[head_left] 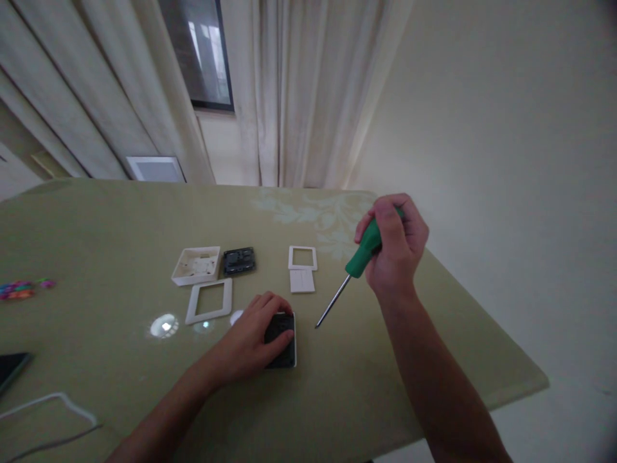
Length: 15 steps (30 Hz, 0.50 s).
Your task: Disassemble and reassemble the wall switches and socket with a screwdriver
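My left hand (255, 337) rests on a black switch module (282, 341) with a white edge, lying on the table near me; the fingers curl over its top and hold it down. My right hand (395, 247) is raised to the right and is closed around the green handle of a screwdriver (359, 260). The metal shaft slants down to the left, and its tip hangs just right of the module without touching it.
On the olive tablecloth (120, 218) lie a white back box (196, 265), a black module (239, 260), a large white frame (209, 300), a small white frame (303, 257) and a white rocker plate (302, 281). Coloured bits (22, 288), a dark device (12, 368) and a white cable (53, 405) are at left.
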### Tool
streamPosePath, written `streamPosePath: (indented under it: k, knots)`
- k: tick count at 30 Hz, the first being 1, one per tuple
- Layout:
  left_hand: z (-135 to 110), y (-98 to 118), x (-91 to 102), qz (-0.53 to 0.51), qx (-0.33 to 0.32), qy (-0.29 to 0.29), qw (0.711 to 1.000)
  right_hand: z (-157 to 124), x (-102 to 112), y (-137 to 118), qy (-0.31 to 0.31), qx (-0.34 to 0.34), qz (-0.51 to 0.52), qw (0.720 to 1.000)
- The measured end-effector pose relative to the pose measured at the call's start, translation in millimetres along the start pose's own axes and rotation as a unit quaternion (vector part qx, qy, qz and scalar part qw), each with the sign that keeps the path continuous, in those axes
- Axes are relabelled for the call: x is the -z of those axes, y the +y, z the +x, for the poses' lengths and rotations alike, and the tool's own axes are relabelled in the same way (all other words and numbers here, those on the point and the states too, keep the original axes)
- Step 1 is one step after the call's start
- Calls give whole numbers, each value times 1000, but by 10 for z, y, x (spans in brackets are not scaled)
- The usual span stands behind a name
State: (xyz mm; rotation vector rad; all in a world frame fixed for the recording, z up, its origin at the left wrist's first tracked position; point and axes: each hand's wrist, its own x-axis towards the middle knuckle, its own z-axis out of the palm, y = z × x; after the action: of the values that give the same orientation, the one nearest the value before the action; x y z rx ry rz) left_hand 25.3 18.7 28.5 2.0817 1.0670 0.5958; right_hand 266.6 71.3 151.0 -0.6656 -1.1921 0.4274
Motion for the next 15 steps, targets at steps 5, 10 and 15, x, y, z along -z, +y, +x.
streamPosePath:
  k: [5,10,15]
  knots:
    - [9,-125,-7,-60,23,1,998,-174,-330,-188,-159,107,-123,974]
    - [12,-143,-25,-92,41,19,995,-334,-434,12,-251,109,-107,956]
    - [-9,-106,-48,-89,47,38,994,-370,-483,122,-264,88,-97,956]
